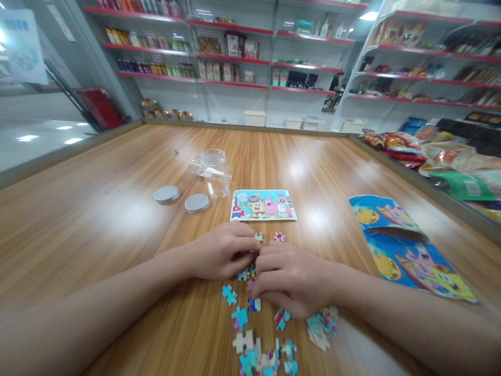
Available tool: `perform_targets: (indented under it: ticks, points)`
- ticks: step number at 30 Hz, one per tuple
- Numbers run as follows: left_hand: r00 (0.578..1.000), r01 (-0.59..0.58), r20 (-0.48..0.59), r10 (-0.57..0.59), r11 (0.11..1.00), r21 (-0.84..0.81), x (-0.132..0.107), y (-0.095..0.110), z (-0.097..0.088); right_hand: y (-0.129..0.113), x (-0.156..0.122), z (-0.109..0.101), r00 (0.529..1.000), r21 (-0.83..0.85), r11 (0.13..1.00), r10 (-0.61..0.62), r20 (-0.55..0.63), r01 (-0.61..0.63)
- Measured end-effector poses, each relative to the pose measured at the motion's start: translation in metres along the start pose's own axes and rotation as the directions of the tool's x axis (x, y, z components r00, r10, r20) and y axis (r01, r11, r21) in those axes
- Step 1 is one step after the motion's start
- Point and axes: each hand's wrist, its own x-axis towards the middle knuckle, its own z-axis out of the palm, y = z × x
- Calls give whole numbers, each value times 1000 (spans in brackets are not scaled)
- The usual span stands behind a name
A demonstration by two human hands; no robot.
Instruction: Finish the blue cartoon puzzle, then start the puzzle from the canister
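Observation:
My left hand (223,256) and my right hand (287,277) meet at the middle of a wooden table (117,219), fingers curled together over small jigsaw pieces (246,271). Both pinch pieces between fingertips where the hands touch. Several loose puzzle pieces (270,334) lie scattered just in front of me, and two more (278,236) sit beyond the hands. A small cartoon picture card (263,204) lies flat just past them.
Two clear plastic jars (213,169) lie on their sides beyond the card, with two grey lids (197,202) beside them. Colourful cartoon sheets (407,250) lie at the right. Snack packets (430,151) pile along the right edge. Store shelves (235,57) stand behind.

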Motion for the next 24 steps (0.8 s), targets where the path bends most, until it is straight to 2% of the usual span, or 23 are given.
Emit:
perform_targets:
  ticks: [9, 24]
  points:
    - [1000, 2, 6, -2, 1000, 9, 0, -1, 1, -2, 2, 0, 1000, -92, 996, 6, -27, -8]
    - [1000, 2, -4, -2, 1000, -3, 0, 0, 0, -3, 1, 2, 1000, -97, 995, 22, 20, -20]
